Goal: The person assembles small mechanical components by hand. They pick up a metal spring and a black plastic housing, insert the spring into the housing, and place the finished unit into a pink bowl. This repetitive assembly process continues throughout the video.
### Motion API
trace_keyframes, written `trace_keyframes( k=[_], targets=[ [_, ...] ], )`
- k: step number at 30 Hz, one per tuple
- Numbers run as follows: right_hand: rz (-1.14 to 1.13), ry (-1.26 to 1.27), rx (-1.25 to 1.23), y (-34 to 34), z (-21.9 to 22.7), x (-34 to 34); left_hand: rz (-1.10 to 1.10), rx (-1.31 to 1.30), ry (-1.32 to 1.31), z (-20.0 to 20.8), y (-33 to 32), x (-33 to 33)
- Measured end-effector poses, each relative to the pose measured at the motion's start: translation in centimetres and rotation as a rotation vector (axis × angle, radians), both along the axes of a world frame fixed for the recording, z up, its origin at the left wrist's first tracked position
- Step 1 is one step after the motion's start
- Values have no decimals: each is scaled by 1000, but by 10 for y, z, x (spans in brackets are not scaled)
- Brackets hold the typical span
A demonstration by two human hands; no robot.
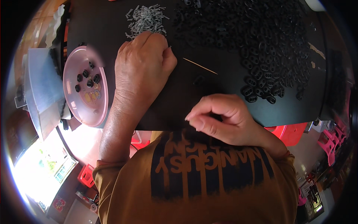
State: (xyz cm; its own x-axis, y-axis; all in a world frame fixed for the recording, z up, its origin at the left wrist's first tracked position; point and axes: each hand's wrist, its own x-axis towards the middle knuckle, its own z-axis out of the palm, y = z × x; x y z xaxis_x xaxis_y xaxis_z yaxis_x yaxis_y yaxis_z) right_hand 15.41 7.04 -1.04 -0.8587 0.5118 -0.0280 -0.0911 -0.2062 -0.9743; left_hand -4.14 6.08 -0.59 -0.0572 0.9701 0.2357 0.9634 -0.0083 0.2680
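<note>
The left hand reaches, fingers curled narrow, into the pile of small grey springs on the black desk, seemingly to pick one. Nearer the person than the springs, the right hand is pinched shut, what it holds hidden; black oval pieces lie heaped within its reach

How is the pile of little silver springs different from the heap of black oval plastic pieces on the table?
The pile of small silver springs is light, metallic and compact, while the heap of black oval plastic pieces is dark and sprawls far wider. The springs are thin, short coils; the oval pieces are flat with two holes. The left hand reaches the springs' edge; no hand touches the oval pieces. Both lie loose on the black table.
</note>
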Motion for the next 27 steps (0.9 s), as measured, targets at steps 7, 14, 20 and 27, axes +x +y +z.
trace_keyframes(
  k=[7,14,20,27],
  targets=[
    [-188,109,-510,-3,-2,1,-63,-102,-326,32,-22,25],
    [-159,114,-548,2,-5,2,-196,-137,-486,31,-33,39],
    [-173,140,-662,4,-6,3,-241,-65,-420,28,-30,35],
    [-152,128,-631,7,-5,5,-141,71,-404,26,-21,26]
  ],
)
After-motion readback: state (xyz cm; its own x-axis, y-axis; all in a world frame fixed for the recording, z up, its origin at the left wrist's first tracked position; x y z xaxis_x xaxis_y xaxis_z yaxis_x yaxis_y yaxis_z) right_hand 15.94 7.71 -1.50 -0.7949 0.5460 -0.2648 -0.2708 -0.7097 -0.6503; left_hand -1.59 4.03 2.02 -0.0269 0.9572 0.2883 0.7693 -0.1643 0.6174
